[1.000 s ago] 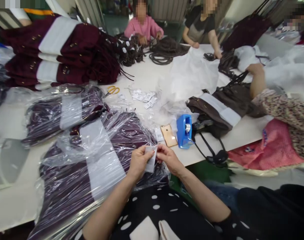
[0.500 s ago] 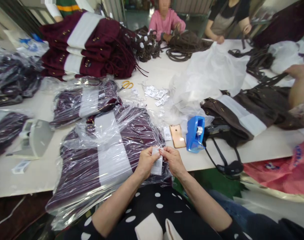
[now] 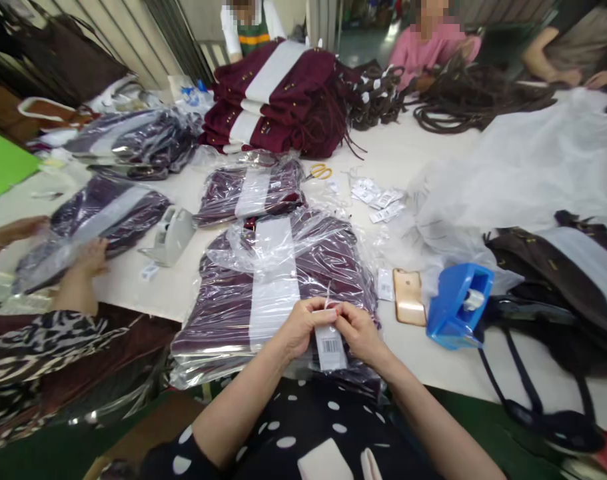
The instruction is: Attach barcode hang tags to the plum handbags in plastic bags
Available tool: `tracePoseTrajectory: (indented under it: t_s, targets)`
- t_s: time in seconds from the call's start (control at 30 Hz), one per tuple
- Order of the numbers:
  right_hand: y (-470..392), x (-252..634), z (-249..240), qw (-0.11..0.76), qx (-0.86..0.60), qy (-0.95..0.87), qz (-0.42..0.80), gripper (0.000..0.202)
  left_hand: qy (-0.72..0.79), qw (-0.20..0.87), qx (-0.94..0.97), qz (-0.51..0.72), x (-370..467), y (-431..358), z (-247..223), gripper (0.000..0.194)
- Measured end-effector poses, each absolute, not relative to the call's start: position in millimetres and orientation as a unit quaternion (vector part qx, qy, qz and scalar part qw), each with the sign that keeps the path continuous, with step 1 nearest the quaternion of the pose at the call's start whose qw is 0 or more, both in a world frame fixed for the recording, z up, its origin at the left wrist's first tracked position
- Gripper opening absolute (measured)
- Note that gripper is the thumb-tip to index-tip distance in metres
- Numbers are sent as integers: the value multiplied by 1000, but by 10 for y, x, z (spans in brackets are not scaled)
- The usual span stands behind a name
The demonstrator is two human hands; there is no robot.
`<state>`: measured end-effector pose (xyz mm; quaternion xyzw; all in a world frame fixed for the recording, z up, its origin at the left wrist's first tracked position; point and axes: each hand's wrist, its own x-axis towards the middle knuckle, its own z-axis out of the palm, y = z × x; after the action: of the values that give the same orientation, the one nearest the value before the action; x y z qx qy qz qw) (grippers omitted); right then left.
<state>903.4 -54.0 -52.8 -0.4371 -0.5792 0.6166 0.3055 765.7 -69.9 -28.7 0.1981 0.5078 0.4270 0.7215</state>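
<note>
- A barcode tag point(image 3: 330, 347) is pinched at its top edge between the left hand point(image 3: 301, 327) and the right hand point(image 3: 359, 331), both closed on it, at the near edge of the counter point(image 3: 413, 153).
- The tag is held hanging over the near end of a bagged maroon garment point(image 3: 278, 287), which is laid on a stack in clear plastic.
- A phone point(image 3: 408, 297) is seen just right of the stack, with a blue tape dispenser point(image 3: 458, 307) beside it further right.
- A grey dispenser point(image 3: 173, 233) is set to the left of the stack.
- Loose tags point(image 3: 378, 197) and yellow scissors point(image 3: 319, 171) are scattered farther off, near a pile of unbagged garments point(image 3: 283, 100).
- At the left, another bagged garment point(image 3: 98, 217) is touched by a co-worker's hand point(image 3: 90, 257).
- A dark bag point(image 3: 558, 267) is laid at the right.
</note>
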Motion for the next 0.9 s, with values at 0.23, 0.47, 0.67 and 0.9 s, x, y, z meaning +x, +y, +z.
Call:
tracePoseTrajectory:
  t_s: [0.23,0.47,0.67,0.9]
  targets:
    - [-486,8646,-563,280,-455,-606,589,27,543,668,185,474,7336,-393,-301,18]
    - [-370,8242,-624,238,-474,-555,641,26,527,689,196,458,6574,27,-326,26]
    - [-275,7964,-640,240,-484,-473,696,30,526,716,245,388,6104,217,-374,33]
    - [-190,7786,-511,237,-469,-371,765,29,524,729,247,365,5879,340,-395,29]
